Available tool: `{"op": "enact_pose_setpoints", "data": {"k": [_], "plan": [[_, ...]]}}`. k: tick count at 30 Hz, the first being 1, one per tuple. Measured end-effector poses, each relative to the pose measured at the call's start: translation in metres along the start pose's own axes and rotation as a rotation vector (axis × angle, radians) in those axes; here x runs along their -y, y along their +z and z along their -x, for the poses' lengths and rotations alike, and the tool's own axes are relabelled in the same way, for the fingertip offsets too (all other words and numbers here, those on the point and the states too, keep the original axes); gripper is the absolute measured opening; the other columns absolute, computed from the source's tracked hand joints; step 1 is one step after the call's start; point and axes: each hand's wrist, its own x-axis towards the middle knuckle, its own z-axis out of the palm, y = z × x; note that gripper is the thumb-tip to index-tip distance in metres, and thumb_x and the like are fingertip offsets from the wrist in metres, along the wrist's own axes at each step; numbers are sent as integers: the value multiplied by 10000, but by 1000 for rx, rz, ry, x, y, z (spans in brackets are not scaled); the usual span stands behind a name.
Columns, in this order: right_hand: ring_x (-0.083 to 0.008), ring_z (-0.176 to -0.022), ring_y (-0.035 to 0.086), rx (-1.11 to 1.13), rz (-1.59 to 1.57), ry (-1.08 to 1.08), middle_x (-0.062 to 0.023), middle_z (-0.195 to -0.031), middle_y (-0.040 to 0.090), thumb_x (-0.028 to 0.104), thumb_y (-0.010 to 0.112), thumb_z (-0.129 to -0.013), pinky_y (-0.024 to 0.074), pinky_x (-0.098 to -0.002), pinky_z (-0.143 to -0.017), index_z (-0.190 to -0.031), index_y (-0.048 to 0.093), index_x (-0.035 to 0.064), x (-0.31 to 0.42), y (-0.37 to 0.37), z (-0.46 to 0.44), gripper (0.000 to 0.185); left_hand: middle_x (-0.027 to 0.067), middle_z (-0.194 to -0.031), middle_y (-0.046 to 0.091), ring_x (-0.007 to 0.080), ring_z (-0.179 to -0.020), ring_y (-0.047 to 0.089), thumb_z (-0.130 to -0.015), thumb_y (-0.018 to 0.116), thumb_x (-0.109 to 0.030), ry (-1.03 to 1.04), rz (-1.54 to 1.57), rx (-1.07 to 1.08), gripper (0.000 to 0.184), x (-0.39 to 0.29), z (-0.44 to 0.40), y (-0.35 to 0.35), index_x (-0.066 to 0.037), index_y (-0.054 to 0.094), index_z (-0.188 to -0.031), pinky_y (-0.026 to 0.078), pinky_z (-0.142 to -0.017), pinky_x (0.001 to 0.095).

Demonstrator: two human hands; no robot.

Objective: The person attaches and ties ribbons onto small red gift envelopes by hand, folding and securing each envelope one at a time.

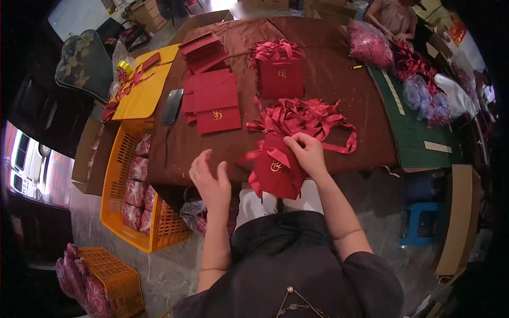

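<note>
My right hand (pixel 308 155) pinches the top edge of a small red paper gift bag (pixel 283 183) at the table's front edge. Gold lettering shows on the bag, and red ribbon hangs over it. To its left, my left hand (pixel 211 183) is raised with fingers apart and nothing in it. Just beyond the bag lies a tangled pile of red ribbons (pixel 305 117). Farther back, another red gift bag (pixel 283 79) has ribbons heaped at its top. Flat red gift bags (pixel 216 100) are stacked on the left, with more folded red pieces (pixel 202 52) behind them.
A dark phone (pixel 171 107) lies on the brown-covered table (pixel 366 143). Yellow crates (pixel 114 183) with packed red bundles stand on the floor at left. A green board (pixel 416 140) lies at right, with a blue stool (pixel 420 222) below. Another person (pixel 395 21) sits at far right.
</note>
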Motion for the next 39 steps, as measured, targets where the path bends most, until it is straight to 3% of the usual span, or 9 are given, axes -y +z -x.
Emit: {"op": "enact_pose_setpoints", "data": {"k": [3,8,10,11,14,17,26,30,39], "plan": [[-301,-696,662,-74,112,-29,-148,-752,684,387,704,-921,492,-384,-660,-904,718,15,-9,15,-13,373,120,-1109,620,327,-1066,543,-760,840,-220,164,6,252,487,-24,13,15,-88,647,-1186,444,-954,422],[-317,-777,662,-13,159,53,-145,-842,696,301,704,-926,500,-402,-711,-951,714,28,-5,25,-29,274,139,-1094,604,363,-1045,542,-760,834,-218,111,-116,272,488,15,18,76,-74,630,-1179,456,-927,460],[-326,-945,632,-216,232,-533,-126,-1055,690,165,682,-922,496,-414,-833,-1062,702,73,-4,27,-32,169,150,-1113,599,372,-1045,540,-762,836,-239,74,-150,293,501,22,14,81,-65,640,-1190,463,-937,459],[-331,-1080,583,-124,357,-674,-91,-1203,647,31,649,-853,469,-440,-935,-1152,674,119,-6,14,-26,313,150,-1113,599,372,-1045,540,-762,836,-239,76,-147,294,501,26,14,83,-65,640,-1190,463,-937,459],[-303,-1096,591,479,453,-960,-46,-1218,653,22,655,-713,480,-429,-944,-1170,678,140,-3,-25,-12,472,154,-1120,592,384,-1073,530,-758,849,-260,70,-214,345,502,20,10,77,-56,664,-1177,464,-941,460],[-275,-1130,602,730,569,-963,-47,-1343,613,33,647,-718,512,-415,-975,-1166,687,129,-18,-38,14,460,165,-1151,574,384,-1079,519,-761,842,-270,62,-297,389,504,15,6,75,-51,666,-1180,473,-931,461],[-365,-1292,521,804,340,-692,-158,-1396,531,-12,665,-772,516,-432,-975,-1245,606,23,-53,-59,20,478,217,-1180,556,436,-1151,502,-707,839,-57,91,-221,422,586,11,7,80,10,547,-1210,422,-982,509],[-378,-1346,463,891,368,-771,-161,-1498,427,-66,604,-817,539,-459,-931,-1222,578,40,-72,-60,21,419,197,-1063,588,418,-1038,540,-674,864,-122,61,-284,371,541,8,7,81,-7,553,-1102,443,-909,496],[-341,-1328,498,887,545,-843,-137,-1458,471,85,605,-850,583,-428,-884,-1234,606,47,-68,-70,7,386,124,-981,637,359,-957,590,-684,899,-302,33,-356,371,486,12,7,76,-44,639,-1003,493,-840,472]]}}
